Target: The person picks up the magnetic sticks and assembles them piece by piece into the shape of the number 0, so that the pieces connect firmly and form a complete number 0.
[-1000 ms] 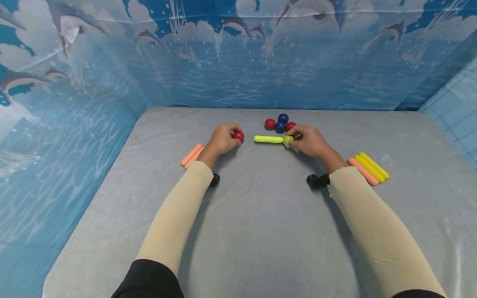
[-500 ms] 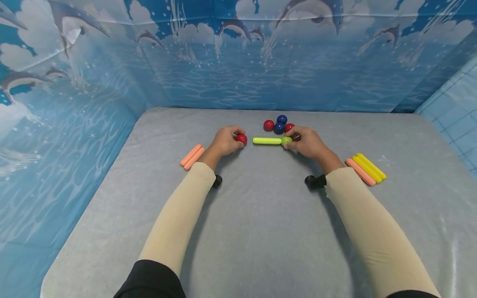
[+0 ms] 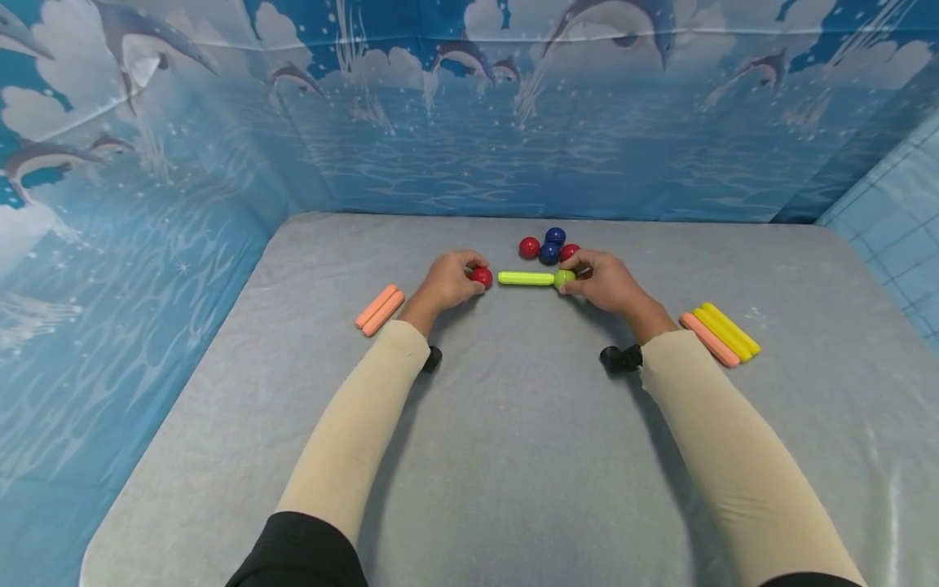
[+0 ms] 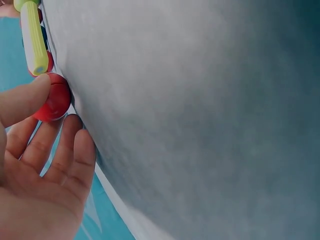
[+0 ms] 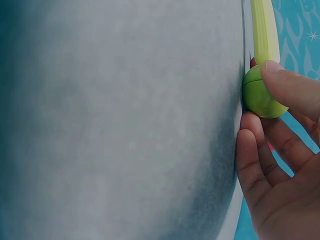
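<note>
My left hand (image 3: pixel 449 281) pinches a red ball (image 3: pixel 482 277) between thumb and fingers, close to the left end of a yellow-green stick (image 3: pixel 526 279). In the left wrist view the red ball (image 4: pixel 56 100) appears just below the stick's end (image 4: pixel 35 50); whether they touch I cannot tell. My right hand (image 3: pixel 607 281) holds a green ball (image 3: pixel 563 278), which meets the stick's right end. The right wrist view shows the thumb over that green ball (image 5: pixel 261 95), with the stick (image 5: pixel 265 32) beyond it.
Behind the stick lie a red ball (image 3: pixel 529 248), two blue balls (image 3: pixel 549 253) and another red ball (image 3: pixel 569 252). Two orange sticks (image 3: pixel 380 310) rest at left. At right are yellow sticks (image 3: pixel 726 332) and an orange one (image 3: pixel 709 339). A grey cloth (image 3: pixel 513 456) covers the table.
My left hand has slid right with the red ball, closing most of the gap to the stick. The right hand stays at the green ball; the view has shifted slightly.
</note>
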`<action>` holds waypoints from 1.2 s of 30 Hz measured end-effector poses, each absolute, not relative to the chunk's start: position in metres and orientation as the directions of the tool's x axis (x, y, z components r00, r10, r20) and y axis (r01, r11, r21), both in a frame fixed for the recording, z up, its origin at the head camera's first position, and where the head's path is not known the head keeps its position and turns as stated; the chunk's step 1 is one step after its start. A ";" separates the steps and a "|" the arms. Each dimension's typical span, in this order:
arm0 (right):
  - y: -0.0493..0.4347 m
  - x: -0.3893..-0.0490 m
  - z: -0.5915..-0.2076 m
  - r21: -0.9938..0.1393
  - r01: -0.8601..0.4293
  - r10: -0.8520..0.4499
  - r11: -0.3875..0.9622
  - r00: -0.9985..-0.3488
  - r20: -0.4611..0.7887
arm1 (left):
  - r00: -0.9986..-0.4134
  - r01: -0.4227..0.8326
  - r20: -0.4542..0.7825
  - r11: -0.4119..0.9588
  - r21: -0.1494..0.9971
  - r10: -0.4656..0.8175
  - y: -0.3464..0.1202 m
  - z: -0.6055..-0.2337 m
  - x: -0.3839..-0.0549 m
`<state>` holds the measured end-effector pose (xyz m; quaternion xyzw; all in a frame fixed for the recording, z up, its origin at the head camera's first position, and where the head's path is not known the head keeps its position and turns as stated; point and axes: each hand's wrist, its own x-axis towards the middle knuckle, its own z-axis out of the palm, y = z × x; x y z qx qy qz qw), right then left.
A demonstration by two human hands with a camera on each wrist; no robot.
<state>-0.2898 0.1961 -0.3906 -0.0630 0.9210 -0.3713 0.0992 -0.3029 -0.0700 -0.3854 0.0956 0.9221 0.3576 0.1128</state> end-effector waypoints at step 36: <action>0.199 -0.290 -0.387 -0.699 -0.041 -0.202 0.714 -0.968 -0.150 | -0.957 0.087 -0.145 0.725 0.683 0.252 -0.063 -0.381 -0.299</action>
